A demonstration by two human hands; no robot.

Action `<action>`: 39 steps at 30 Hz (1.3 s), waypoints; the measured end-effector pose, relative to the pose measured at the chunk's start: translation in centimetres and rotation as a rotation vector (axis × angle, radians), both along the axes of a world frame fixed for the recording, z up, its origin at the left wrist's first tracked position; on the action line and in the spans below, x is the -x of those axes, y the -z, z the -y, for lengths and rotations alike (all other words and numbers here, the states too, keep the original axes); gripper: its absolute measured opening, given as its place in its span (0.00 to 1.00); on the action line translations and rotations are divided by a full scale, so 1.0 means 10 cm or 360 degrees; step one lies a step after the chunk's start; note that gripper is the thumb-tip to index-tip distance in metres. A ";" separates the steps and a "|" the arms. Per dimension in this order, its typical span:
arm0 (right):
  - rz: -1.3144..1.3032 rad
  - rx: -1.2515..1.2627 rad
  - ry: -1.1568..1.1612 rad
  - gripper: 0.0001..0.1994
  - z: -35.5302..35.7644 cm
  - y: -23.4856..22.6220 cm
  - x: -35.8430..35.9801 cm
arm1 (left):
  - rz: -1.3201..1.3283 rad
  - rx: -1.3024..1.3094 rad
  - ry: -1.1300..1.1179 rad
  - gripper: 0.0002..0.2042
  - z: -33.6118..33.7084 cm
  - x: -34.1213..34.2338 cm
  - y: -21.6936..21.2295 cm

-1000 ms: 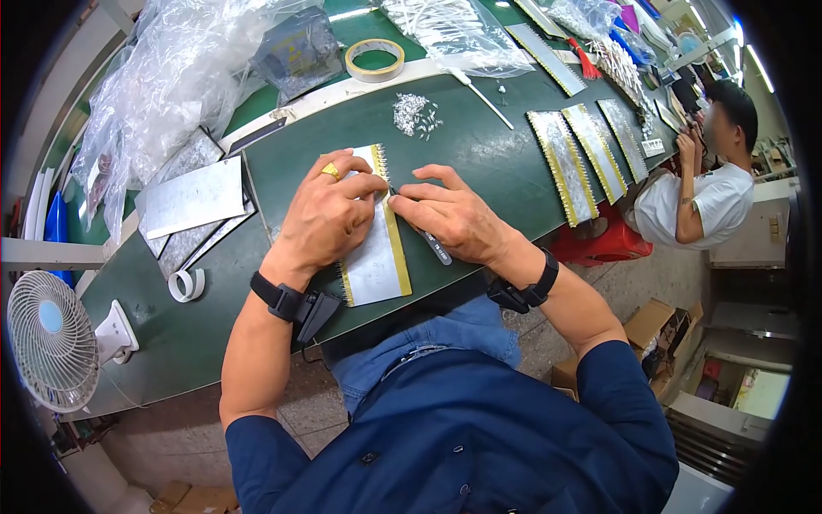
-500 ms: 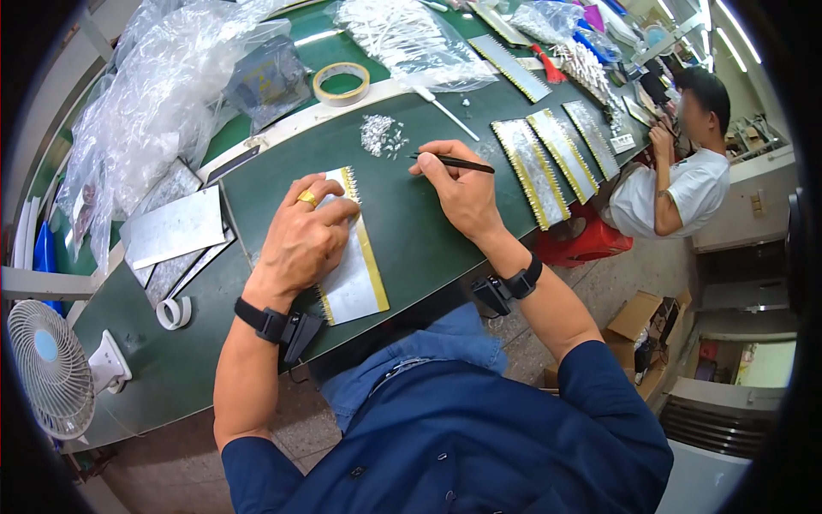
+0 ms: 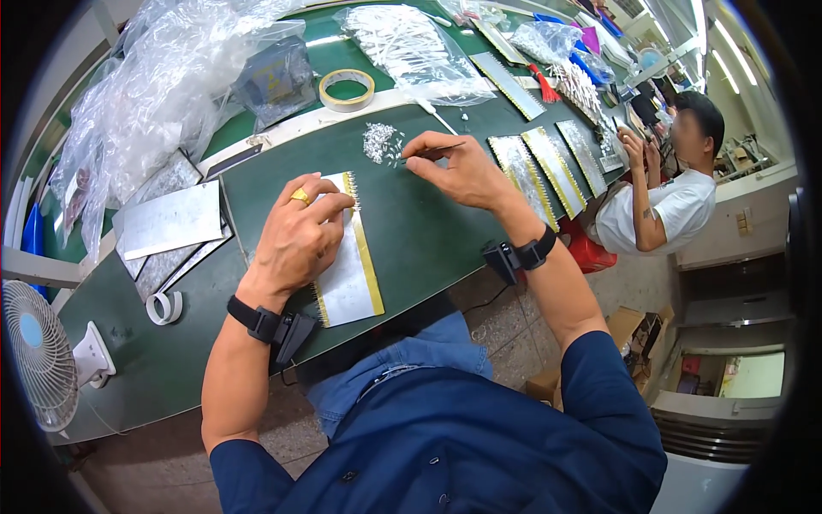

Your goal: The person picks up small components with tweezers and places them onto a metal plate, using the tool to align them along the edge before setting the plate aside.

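Note:
A flat silvery metal plate (image 3: 347, 287) lies on the green table, with yellow strips along its long edges and rows of small pale pieces sticking out there. Over its upper part is my left hand (image 3: 300, 230), fingers bent and pressed onto the plate; the thumb is mostly hidden. My right hand (image 3: 462, 176) pinches slim black tweezers (image 3: 441, 150). Their tip is at the right side of a small pile of tiny white pieces (image 3: 378, 142), beyond the plate. Whether the tip holds a piece is too small to tell.
Several similar edged plates (image 3: 555, 171) lie to the right. Tape rolls (image 3: 347, 91), a bag of white sticks (image 3: 402, 38), crumpled plastic (image 3: 154, 94), stacked bare plates (image 3: 174, 221) and a fan (image 3: 38, 355) surround the work area. A co-worker (image 3: 659, 201) sits at the far right.
My right hand has moved left with the tweezers, bringing their tip to the pile. My left hand stays on the plate. The co-worker's hands have risen.

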State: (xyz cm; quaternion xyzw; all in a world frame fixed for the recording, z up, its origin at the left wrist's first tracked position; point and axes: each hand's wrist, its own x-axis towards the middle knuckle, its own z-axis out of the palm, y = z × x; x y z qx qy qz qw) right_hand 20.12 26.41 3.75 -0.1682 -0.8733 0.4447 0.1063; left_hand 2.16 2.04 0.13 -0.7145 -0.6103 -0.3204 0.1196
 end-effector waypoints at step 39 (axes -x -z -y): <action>0.0249 0.0072 -0.0122 0.12 -0.26 -0.05 0.19 | -0.0002 0.0001 0.0002 0.05 0.03 0.03 0.02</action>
